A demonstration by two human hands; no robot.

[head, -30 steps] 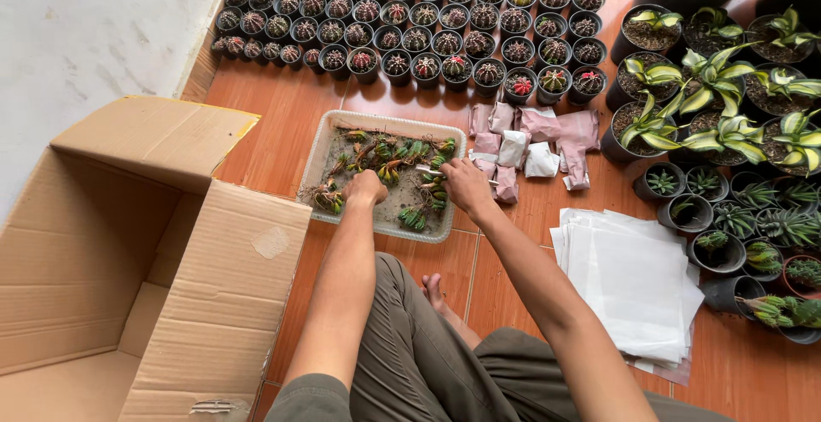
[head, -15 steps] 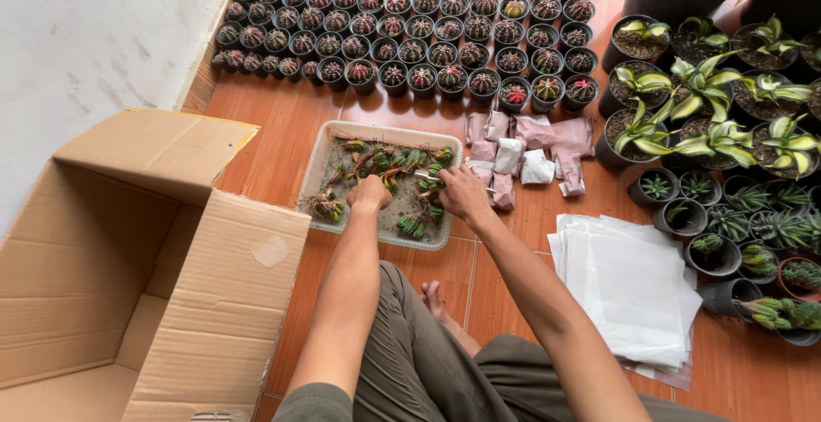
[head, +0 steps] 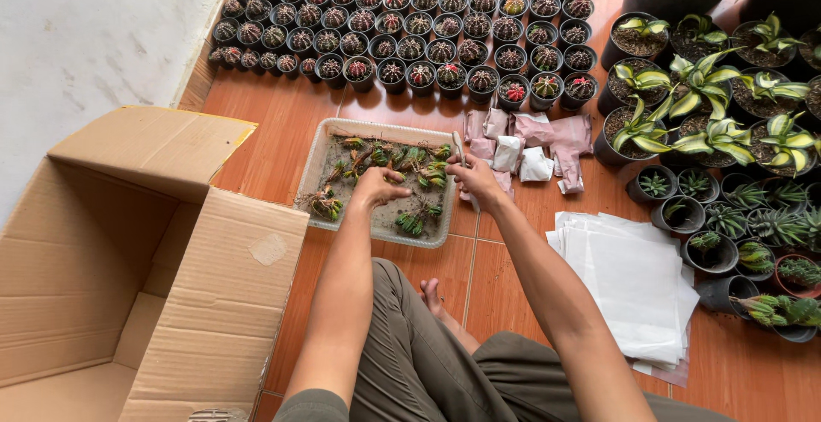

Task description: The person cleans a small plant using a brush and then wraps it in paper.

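While compared with a second ago, little changed: left hand still low in tray, fingers curled around a small uprooted cactus; right hand still at tray's right rim, fingers pinching a thin pale object. Cardboard box crowds left; paper stack and pots right; open floor near knees.

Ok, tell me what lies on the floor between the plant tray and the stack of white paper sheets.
In the head view, only bare orange floor tiles separate the tray from the white sheets; the person's right forearm crosses above that stretch. The pink wrapped bundles lie farther back.
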